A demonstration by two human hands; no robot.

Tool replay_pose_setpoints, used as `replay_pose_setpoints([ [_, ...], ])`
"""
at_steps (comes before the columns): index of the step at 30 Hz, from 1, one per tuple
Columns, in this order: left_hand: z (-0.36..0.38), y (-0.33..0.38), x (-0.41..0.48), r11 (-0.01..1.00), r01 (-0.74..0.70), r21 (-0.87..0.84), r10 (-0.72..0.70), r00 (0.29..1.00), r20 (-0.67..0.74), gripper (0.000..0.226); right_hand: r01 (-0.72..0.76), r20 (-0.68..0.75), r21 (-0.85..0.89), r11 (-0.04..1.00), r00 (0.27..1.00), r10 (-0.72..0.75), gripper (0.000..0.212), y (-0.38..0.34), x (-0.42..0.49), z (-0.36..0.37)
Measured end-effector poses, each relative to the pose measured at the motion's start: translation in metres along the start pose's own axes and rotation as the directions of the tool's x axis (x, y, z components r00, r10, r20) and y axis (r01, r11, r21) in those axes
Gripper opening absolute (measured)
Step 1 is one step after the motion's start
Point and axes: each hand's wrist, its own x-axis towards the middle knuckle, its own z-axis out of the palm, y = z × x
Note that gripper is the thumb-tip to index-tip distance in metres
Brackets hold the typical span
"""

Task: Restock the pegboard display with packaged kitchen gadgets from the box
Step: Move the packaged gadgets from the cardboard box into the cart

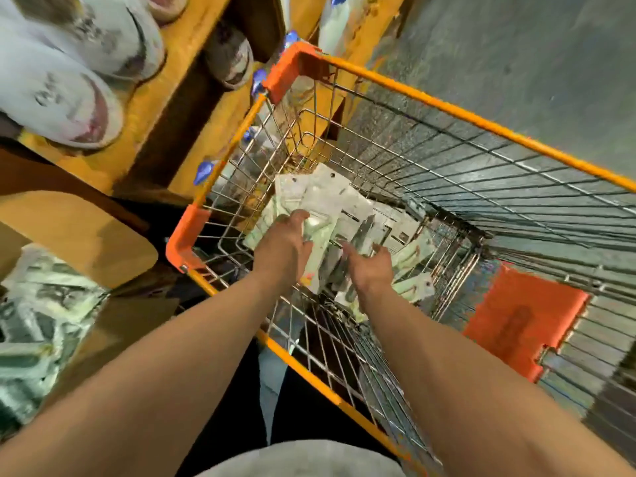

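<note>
Several flat white and pale green packaged gadgets (pixel 327 197) lie in a heap in the bottom of a wire shopping cart (pixel 413 98) with an orange rim. Both my arms reach down into the cart. My left hand (pixel 285 242) grips a pale green package (pixel 321 232) on top of the heap, thumb against its near edge. My right hand (pixel 370 266) hovers just right of it with relaxed fingers over a package that holds a dark-handled tool (pixel 361 232). The picture is blurred by motion.
An open cardboard box (pixel 79 232) with more green and white packages (pixel 38 304) stands at the left, beside the cart. Yellow shelving (pixel 165 98) with white round goods rises at the upper left. An orange child-seat flap (pixel 523 318) closes the cart's near right end. Grey floor lies beyond.
</note>
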Motion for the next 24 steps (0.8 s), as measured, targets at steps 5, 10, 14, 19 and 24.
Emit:
replay_pose_setpoints([
  [5, -0.057, 0.001, -0.014, 0.984, 0.007, -0.178, -0.018, 0.998, -0.064, 0.037, 0.243, -0.058, -0.107, 0.964, 0.967, -0.250, 0.026, -0.036, -0.054, 0.003],
  [10, -0.126, -0.030, -0.043, 0.936, -0.159, -0.313, 0.048, 0.942, -0.333, 0.029, 0.529, -0.020, -0.177, 0.830, 0.841, -0.541, 0.014, -0.076, -0.137, 0.055],
  [14, -0.176, -0.096, -0.077, 0.901, -0.119, -0.418, -0.098, 0.881, -0.463, 0.025, 0.666, 0.076, -0.220, 0.713, 0.740, -0.668, 0.024, -0.088, -0.201, 0.128],
  [19, -0.192, -0.262, -0.160, 0.851, 0.082, -0.518, -0.382, 0.774, -0.505, 0.019, 0.794, 0.344, -0.312, 0.522, 0.607, -0.717, 0.022, -0.056, -0.278, 0.269],
  [24, -0.155, -0.357, -0.222, 0.755, 0.285, -0.590, -0.591, 0.685, -0.426, 0.022, 0.798, 0.502, -0.418, 0.434, 0.601, -0.622, 0.022, -0.015, -0.296, 0.351],
])
